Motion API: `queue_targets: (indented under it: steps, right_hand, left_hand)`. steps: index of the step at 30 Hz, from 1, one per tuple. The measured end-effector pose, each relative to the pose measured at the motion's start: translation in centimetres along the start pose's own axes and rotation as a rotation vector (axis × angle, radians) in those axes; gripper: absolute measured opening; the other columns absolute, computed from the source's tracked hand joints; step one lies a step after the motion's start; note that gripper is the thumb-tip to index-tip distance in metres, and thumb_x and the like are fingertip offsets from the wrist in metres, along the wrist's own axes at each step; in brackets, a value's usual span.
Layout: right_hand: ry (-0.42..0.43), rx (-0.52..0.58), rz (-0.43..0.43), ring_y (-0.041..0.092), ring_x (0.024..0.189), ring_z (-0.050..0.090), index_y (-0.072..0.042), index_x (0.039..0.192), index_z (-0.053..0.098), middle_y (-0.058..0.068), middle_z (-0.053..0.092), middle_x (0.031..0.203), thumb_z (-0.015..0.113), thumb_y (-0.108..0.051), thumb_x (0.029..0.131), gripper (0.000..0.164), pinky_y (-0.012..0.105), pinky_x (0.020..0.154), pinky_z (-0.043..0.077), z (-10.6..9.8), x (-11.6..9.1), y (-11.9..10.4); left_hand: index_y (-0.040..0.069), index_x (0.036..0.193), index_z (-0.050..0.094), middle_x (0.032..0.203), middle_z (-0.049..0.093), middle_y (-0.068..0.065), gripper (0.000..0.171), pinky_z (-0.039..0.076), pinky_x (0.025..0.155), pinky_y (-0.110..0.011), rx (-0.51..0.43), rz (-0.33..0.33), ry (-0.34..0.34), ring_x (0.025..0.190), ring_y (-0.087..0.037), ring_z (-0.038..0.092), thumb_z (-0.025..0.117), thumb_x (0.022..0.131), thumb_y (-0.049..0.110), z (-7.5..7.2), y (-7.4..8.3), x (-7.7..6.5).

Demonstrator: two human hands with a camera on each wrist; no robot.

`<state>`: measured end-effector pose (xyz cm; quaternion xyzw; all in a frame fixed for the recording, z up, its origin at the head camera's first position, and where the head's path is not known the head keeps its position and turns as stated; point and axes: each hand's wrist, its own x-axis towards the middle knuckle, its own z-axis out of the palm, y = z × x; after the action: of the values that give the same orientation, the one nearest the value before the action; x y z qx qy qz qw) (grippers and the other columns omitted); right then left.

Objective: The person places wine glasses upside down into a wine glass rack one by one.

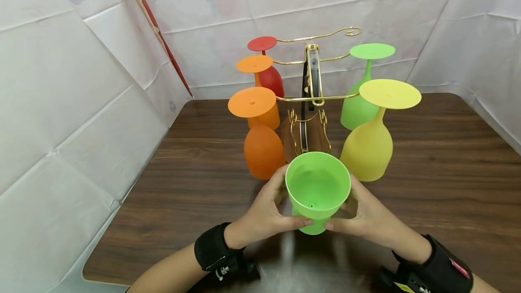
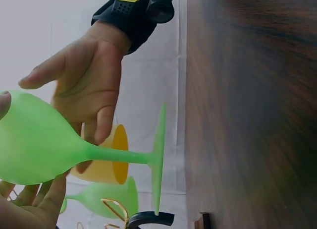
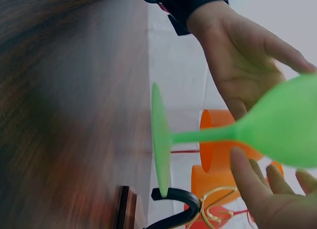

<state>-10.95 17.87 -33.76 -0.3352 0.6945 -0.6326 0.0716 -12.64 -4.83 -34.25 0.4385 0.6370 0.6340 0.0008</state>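
Observation:
A light green plastic goblet point(image 1: 317, 180) is held upright between my two hands, its mouth facing up. My left hand point(image 1: 266, 207) holds it from the left and my right hand point(image 1: 368, 214) from the right, thumbs on the near side low on the cup. In the left wrist view, the goblet's round foot point(image 2: 158, 159) hangs a little above the table. Just beyond stands a gold wire rack point(image 1: 313, 98), where orange goblets point(image 1: 264, 153) and a red goblet point(image 1: 272, 80) hang upside down on the left. A yellow goblet point(image 1: 368, 148) and another green goblet point(image 1: 358, 107) hang on the right.
The dark wood-grain table point(image 1: 195, 166) has rounded corners. White sheeting point(image 1: 293, 8) closes off the back and both sides. Low in the rack's middle is a brown cradle point(image 1: 311, 132) with gold wire, close beyond the held goblet.

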Motion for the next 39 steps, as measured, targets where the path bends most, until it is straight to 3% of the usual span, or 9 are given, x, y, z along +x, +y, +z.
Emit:
queue_targets:
  steps: [5, 8, 11, 15, 18, 21, 31, 35, 39]
  right_hand:
    - [-0.020, 0.005, 0.111, 0.003, 0.126, 0.039, -0.015, 0.150, 0.018, 0.003, 0.028, 0.148, 0.059, 0.004, 0.089, 0.076, 0.041, 0.090, 0.050, -1.3, -0.7, -0.3]
    - [-0.043, 0.062, 0.200, 0.004, 0.125, 0.042, -0.015, 0.147, 0.027, 0.000, 0.034, 0.145, 0.048, -0.006, 0.098, 0.054, 0.042, 0.090, 0.048, -2.0, -1.0, -0.4]
    - [-0.136, 0.217, 0.245, 0.012, 0.122, 0.048, -0.011, 0.144, 0.034, 0.002, 0.042, 0.140, 0.033, -0.015, 0.104, 0.040, 0.038, 0.091, 0.048, -2.6, -1.0, -0.3]
    - [-0.314, 0.484, 0.293, 0.018, 0.119, 0.051, -0.011, 0.143, 0.036, 0.006, 0.049, 0.136, 0.013, -0.023, 0.106, 0.046, 0.035, 0.095, 0.046, -3.1, -1.0, 0.0]
    - [-0.408, 0.634, 0.365, 0.019, 0.119, 0.051, -0.013, 0.144, 0.035, 0.008, 0.050, 0.135, 0.005, -0.027, 0.105, 0.051, 0.033, 0.097, 0.044, -3.2, -1.1, -0.1]
    - [-0.449, 0.687, 0.425, 0.018, 0.113, 0.055, -0.012, 0.141, 0.039, 0.008, 0.054, 0.129, 0.006, -0.028, 0.105, 0.051, 0.032, 0.095, 0.046, -3.1, -1.2, -0.2]
    - [-0.388, 0.679, 0.435, 0.019, 0.106, 0.060, -0.018, 0.143, 0.036, 0.008, 0.058, 0.122, 0.018, -0.020, 0.106, 0.041, 0.033, 0.089, 0.050, -2.8, -1.5, 0.4]
    - [-0.326, 0.608, 0.387, 0.026, 0.110, 0.059, -0.015, 0.146, 0.027, 0.012, 0.055, 0.127, 0.026, -0.021, 0.104, 0.042, 0.040, 0.089, 0.051, -2.7, -1.6, 0.4]
    - [-0.225, 0.319, 0.166, 0.022, 0.111, 0.057, -0.008, 0.144, 0.030, 0.012, 0.053, 0.128, 0.042, -0.017, 0.099, 0.048, 0.039, 0.084, 0.053, -1.8, -1.3, 0.0]
  left_hand:
    - [0.005, 0.143, 0.027, 0.139, 0.040, -0.017, 0.087, 0.045, 0.098, -0.042, 0.075, 0.057, -0.011, 0.123, -0.030, 0.046, 0.080, 0.074, 0.005, -0.1, 0.7, -0.2]
    - [0.005, 0.143, 0.028, 0.139, 0.039, -0.019, 0.091, 0.044, 0.099, -0.041, 0.221, 0.140, -0.049, 0.125, -0.030, 0.043, 0.082, 0.069, 0.003, 0.0, 1.4, -0.4]
    - [0.002, 0.139, 0.033, 0.135, 0.041, -0.021, 0.090, 0.043, 0.100, -0.039, 0.483, 0.294, -0.097, 0.123, -0.030, 0.043, 0.085, 0.066, 0.009, 0.2, 1.8, -0.4]
    - [0.000, 0.126, 0.043, 0.127, 0.048, -0.021, 0.076, 0.042, 0.102, -0.034, 0.825, 0.550, -0.118, 0.117, -0.029, 0.049, 0.085, 0.068, 0.026, 0.5, 2.1, -0.1]
    - [0.004, 0.119, 0.052, 0.123, 0.053, -0.018, 0.059, 0.041, 0.103, -0.031, 0.988, 0.697, -0.122, 0.115, -0.027, 0.053, 0.080, 0.074, 0.029, 0.6, 2.0, 0.1]
    - [0.008, 0.116, 0.059, 0.122, 0.057, -0.015, 0.044, 0.039, 0.104, -0.030, 1.087, 0.763, -0.125, 0.115, -0.025, 0.054, 0.075, 0.079, 0.027, 0.8, 1.7, 0.2]
    - [0.013, 0.121, 0.058, 0.128, 0.056, -0.012, 0.042, 0.035, 0.107, -0.029, 1.142, 0.735, -0.190, 0.121, -0.025, 0.051, 0.066, 0.080, 0.013, 0.5, 1.1, 0.2]
    - [0.004, 0.125, 0.049, 0.130, 0.049, -0.016, 0.059, 0.036, 0.107, -0.032, 1.001, 0.629, -0.201, 0.123, -0.028, 0.047, 0.066, 0.069, 0.004, -0.2, 1.3, 0.0]
    - [-0.005, 0.128, 0.043, 0.130, 0.046, -0.021, 0.058, 0.040, 0.102, -0.037, 0.746, 0.475, -0.098, 0.121, -0.030, 0.046, 0.060, 0.073, 0.003, -0.9, 1.0, -0.1]
